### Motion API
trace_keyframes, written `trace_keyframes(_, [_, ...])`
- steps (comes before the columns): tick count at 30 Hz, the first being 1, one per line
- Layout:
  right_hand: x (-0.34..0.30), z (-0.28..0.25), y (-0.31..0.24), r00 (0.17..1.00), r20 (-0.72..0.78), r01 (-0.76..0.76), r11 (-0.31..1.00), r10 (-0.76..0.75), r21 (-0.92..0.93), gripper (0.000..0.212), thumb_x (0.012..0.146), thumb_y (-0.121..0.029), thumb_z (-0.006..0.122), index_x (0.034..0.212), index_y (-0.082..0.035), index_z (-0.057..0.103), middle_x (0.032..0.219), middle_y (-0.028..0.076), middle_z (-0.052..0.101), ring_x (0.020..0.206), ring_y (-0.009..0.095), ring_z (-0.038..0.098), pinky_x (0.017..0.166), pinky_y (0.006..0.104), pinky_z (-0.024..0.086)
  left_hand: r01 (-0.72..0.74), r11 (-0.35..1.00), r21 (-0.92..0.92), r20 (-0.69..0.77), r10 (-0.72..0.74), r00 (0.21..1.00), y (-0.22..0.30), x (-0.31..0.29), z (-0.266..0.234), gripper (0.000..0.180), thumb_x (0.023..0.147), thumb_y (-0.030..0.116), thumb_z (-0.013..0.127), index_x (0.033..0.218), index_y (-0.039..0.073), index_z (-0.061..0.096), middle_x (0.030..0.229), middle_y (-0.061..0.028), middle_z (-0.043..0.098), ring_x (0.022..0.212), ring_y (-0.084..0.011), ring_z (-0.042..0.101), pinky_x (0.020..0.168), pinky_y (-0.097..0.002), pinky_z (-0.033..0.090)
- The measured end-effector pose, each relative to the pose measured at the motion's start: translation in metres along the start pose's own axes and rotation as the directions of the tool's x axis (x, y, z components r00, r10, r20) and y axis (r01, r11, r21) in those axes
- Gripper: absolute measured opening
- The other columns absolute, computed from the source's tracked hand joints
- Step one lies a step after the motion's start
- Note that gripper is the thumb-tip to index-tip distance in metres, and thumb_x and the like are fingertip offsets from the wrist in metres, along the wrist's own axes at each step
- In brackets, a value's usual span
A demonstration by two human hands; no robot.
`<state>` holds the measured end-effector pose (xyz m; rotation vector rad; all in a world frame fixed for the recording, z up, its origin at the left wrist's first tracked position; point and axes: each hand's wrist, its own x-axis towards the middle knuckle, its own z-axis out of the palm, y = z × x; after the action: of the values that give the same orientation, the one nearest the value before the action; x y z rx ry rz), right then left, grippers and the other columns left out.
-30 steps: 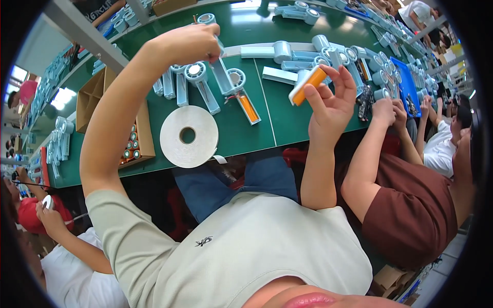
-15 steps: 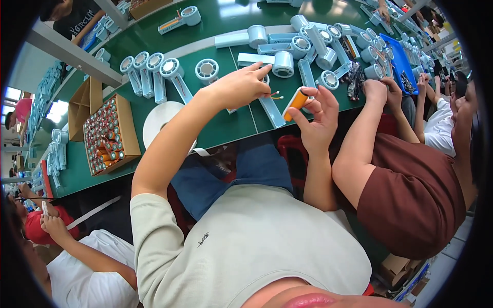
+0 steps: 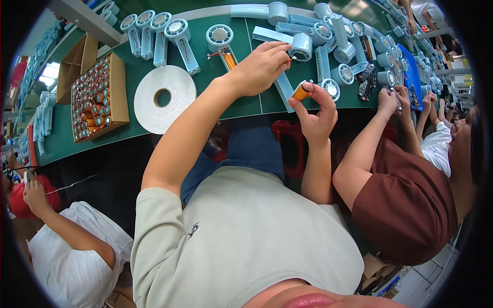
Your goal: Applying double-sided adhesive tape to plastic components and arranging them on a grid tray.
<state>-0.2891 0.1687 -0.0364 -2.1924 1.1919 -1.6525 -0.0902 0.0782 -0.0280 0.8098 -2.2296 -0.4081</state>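
My right hand [image 3: 317, 114] pinches an orange cylindrical battery [image 3: 302, 92] between thumb and fingers, with a thin wire looping beside it. My left hand [image 3: 262, 69] has its fingers closed on a thin wire [image 3: 293, 59] with a small pale end. Below and between both hands lies the light-blue handle of a handheld fan [image 3: 284, 91]; my left hand hides its upper part. Left of that hand, another fan [image 3: 220, 36] lies with an orange battery [image 3: 229, 60] in its open handle and wires beside its head.
A roll of white tape [image 3: 146, 97] lies at the left, beside a cardboard box of orange batteries [image 3: 119, 97]. Several fans [image 3: 160, 31] stand in a row behind. More fans, a pile of dark parts [image 3: 366, 82] and a blue tray [image 3: 411, 77] are at the right. A co-worker's arm [image 3: 359, 149] is close by.
My left hand's spread fingers have closed on the wire. The battery in my right hand has turned, its end now toward the top. The view has shifted, showing the tape roll whole.
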Motion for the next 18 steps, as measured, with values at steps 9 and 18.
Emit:
trace_keyframes(9, [0.007, 0.010, -0.018, 0.970, 0.239, 0.046, 0.945, 0.036, -0.325, 0.065, 0.078, -0.008, 0.085, 0.135, -0.007, 0.055, 0.112, 0.006, 0.074, 0.098, 0.019, 0.064, 0.100, 0.0382, 0.047, 0.022, 0.999, -0.044, -0.024, -0.023, 0.999, -0.005, 0.005, 0.004, 0.016, 0.104, 0.014, 0.055, 0.106, 0.003, 0.066, 0.136, -0.0104, 0.063, 0.131, -0.0302, 0.054, 0.105, -0.0389, 0.049])
trace_keyframes(18, [0.010, 0.016, -0.023, 0.946, 0.324, 0.151, 0.876, 0.006, -0.459, 0.069, 0.085, -0.026, 0.080, 0.145, -0.008, 0.051, 0.109, 0.003, 0.074, 0.088, 0.018, 0.057, 0.108, 0.0409, 0.032, 0.099, 0.989, -0.109, -0.003, -0.100, 0.995, -0.003, 0.002, 0.008, 0.015, 0.103, 0.008, 0.055, 0.112, 0.005, 0.067, 0.133, -0.0064, 0.064, 0.122, -0.0273, 0.057, 0.098, -0.0355, 0.053])
